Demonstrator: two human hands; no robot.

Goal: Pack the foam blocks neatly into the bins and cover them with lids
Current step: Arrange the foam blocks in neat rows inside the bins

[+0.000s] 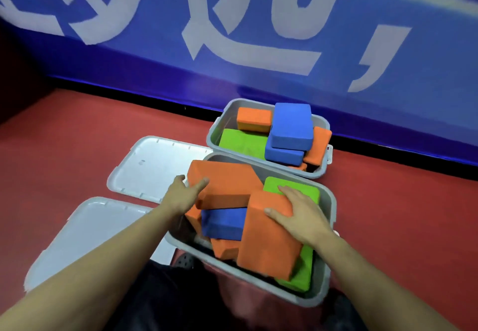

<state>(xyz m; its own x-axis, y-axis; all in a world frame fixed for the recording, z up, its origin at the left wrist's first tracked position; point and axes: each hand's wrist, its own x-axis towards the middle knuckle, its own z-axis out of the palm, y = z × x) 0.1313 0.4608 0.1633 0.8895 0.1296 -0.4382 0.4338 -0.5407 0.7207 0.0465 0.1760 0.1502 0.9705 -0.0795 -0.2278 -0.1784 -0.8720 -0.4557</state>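
Both arms reach forward over the near bin (332,217). The left hand (181,196) lies open against one orange block (222,183); the right hand (297,211) presses flat, fingers spread, on another orange block (269,237).

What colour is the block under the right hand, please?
Orange block, under the right hand; head view.

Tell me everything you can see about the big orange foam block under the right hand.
The big orange foam block is a flat rectangular slab with a matte, fabric-like look and softly rounded edges. It lies tilted on top of the jumble in the near grey bin, rising above the rim rather than sitting flat. The right hand presses on its upper end. It leans over a blue block and green blocks, beside the orange block that the left hand touches.
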